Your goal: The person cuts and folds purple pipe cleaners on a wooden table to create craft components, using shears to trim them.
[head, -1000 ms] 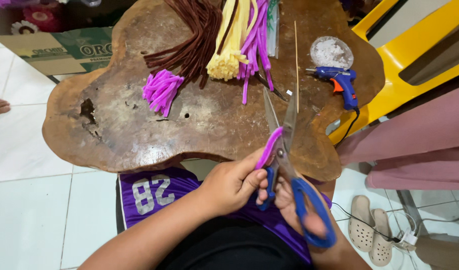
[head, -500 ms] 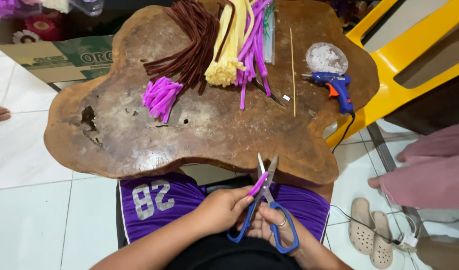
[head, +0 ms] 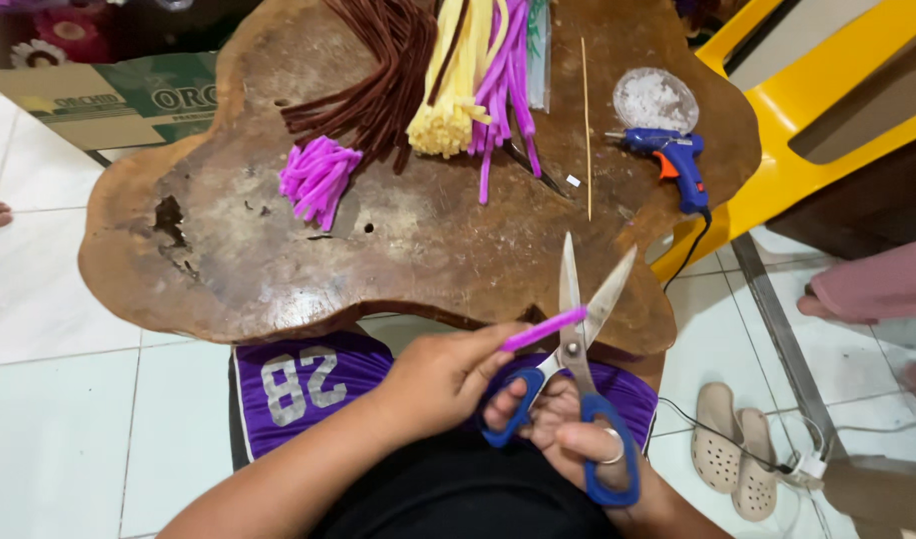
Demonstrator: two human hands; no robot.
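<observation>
Wooden table (head: 278, 269) fills the upper frame. Below its edge, my left hand (head: 438, 379) pinches a purple stick (head: 544, 328), long axis pointing up-right into the open scissors (head: 575, 339), which my right hand (head: 578, 439) grips by the handles.

Short purple pipe-cleaner piece (head: 545, 328): straight, fuzzy, tilted slightly upward to the right, pinched at its left end, free end lying between the open blades. Blue-handled scissors (head: 578, 379): steel blades spread in a V, tips pointing away over the near table edge, pivot just below the purple piece, finger loops low over the lap, one loop threaded by fingers.
</observation>
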